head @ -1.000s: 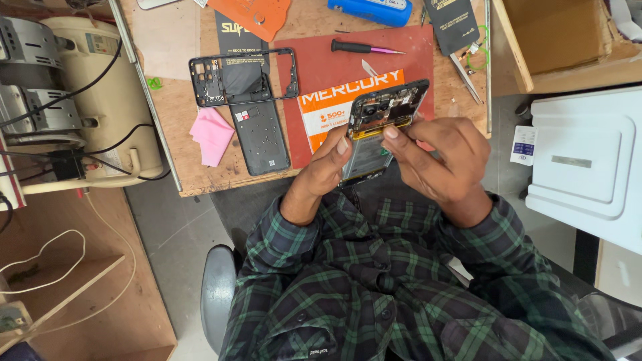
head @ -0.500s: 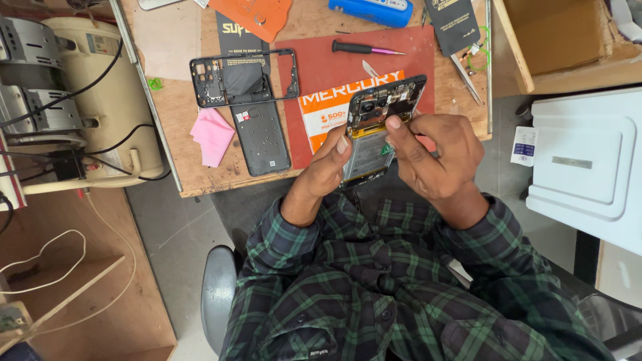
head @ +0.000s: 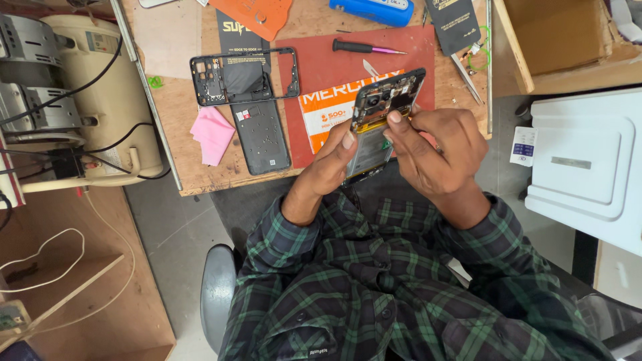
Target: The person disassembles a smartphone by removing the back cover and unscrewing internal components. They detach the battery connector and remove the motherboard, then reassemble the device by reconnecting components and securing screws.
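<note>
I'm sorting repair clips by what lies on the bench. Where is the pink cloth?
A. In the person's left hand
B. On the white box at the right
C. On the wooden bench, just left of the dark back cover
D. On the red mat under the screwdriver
C: the pink cloth lies on the bare wood of the bench, just left of the dark back cover, below the empty phone frame.

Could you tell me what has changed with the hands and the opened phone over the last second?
Very little. The opened phone has tilted slightly more upright, and the right hand has shifted its fingertips a little along its edge. The left hand still grips the phone from the side. The black frame, back cover and pink cloth lie unmoved.
</note>
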